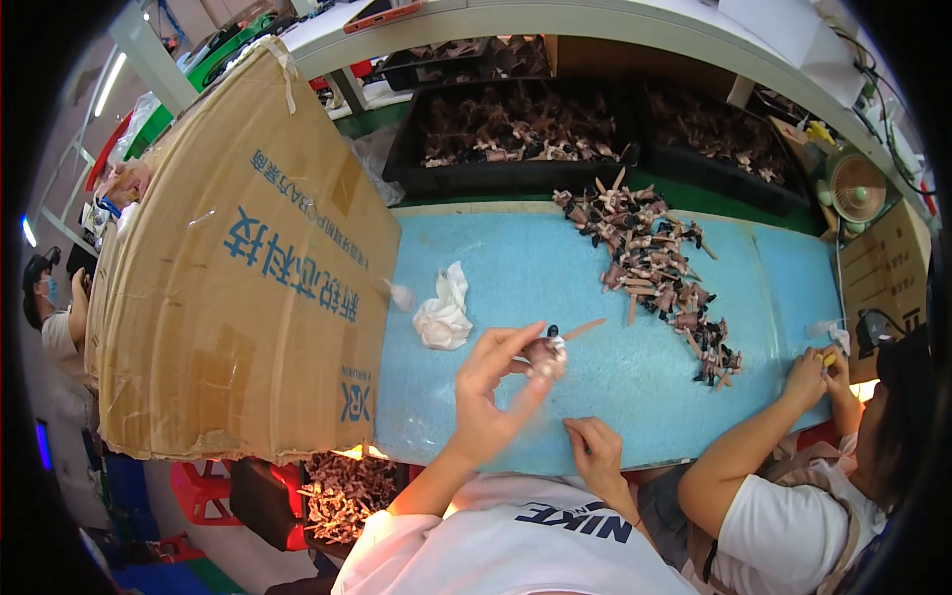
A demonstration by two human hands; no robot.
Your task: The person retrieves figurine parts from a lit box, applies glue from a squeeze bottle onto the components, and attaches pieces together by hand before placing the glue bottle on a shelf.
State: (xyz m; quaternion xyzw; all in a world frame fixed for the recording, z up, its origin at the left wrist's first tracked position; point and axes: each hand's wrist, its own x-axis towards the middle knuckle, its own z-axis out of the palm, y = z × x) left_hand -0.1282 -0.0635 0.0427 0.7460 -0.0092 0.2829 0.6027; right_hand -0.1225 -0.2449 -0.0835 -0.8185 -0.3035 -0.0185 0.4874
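Observation:
My left hand is raised over the blue work mat, pinching a small toy figurine between thumb and fingertips. The figurine has a brownish body, pale parts and a black top; a thin flesh-coloured blade-like piece sticks out to its right. At the mat's near edge, my right hand is curled closed, and whatever its fingers may hold is hidden. A long heap of similar figurines runs from the back of the mat toward the right. Crumpled white tissue lies left of my left hand.
A large cardboard box walls off the left side. Black bins of figurines stand behind the mat, beneath a shelf. At right, a co-worker holds a small yellow thing near a fan. Another filled bin sits below at left.

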